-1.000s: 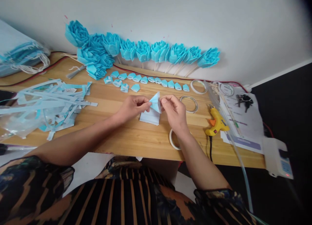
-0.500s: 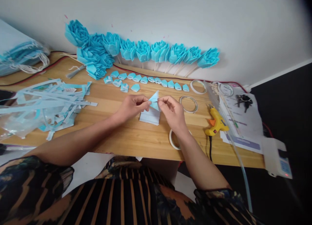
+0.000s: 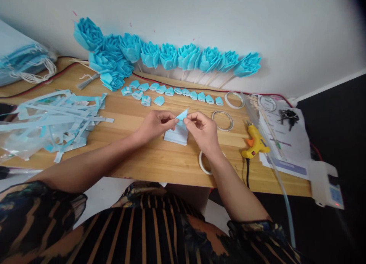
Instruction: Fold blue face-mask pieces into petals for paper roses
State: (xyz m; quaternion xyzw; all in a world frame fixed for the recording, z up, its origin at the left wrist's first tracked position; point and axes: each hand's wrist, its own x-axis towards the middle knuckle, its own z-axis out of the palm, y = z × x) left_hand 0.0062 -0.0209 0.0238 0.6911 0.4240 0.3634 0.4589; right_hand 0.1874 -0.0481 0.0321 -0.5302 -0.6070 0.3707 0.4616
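A small light-blue fabric piece (image 3: 182,116), folded to a point at the top, is pinched between my two hands above the table. My left hand (image 3: 158,125) grips its left side with thumb and forefinger. On its right side, the thumb and fingers of my right hand (image 3: 202,131) are closed. Directly below lies a stack of pale blue fabric squares (image 3: 175,136), its upper part hidden by my hands. Beyond them, several folded blue petals (image 3: 159,100) lie in rows. A roll of tape (image 3: 204,164) is partly covered by my right wrist.
Blue fabric flowers (image 3: 188,57) on sticks lean along the wall. Cut strips (image 3: 68,119) are heaped at left, near packed masks (image 3: 25,64). At right are a tape roll (image 3: 222,121), a yellow glue gun (image 3: 255,142), papers (image 3: 286,142) and keys (image 3: 288,117).
The fabric piece has been folded smaller, its point now leaning right, and my fingertips have come closer together around it. The view has shifted slightly.
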